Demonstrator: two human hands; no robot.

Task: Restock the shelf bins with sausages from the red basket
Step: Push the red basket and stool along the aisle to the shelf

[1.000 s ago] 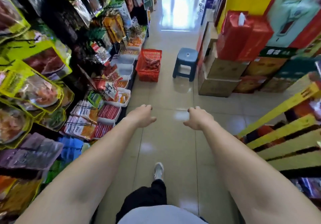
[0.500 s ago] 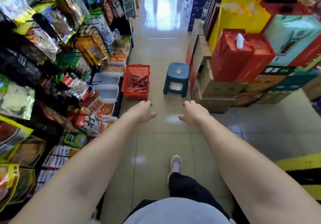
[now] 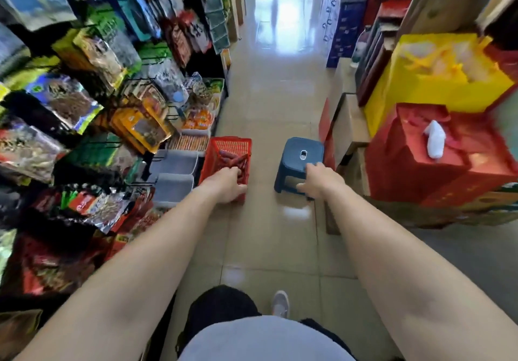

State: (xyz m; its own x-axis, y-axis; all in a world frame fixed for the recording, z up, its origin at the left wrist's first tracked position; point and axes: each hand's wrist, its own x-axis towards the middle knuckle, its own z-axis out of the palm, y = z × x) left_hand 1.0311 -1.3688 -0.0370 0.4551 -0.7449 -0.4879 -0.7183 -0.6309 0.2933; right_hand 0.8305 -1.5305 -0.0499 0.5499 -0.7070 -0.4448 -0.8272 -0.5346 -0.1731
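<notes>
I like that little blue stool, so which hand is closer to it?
Right. The right hand is at the blue stool's near edge. The left hand is away to the stool's left, at the red basket, with bare floor between.

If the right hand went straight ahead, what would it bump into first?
Probably the blue stool: the right hand points at its near edge and may be touching it already, though depth is unclear.
</notes>
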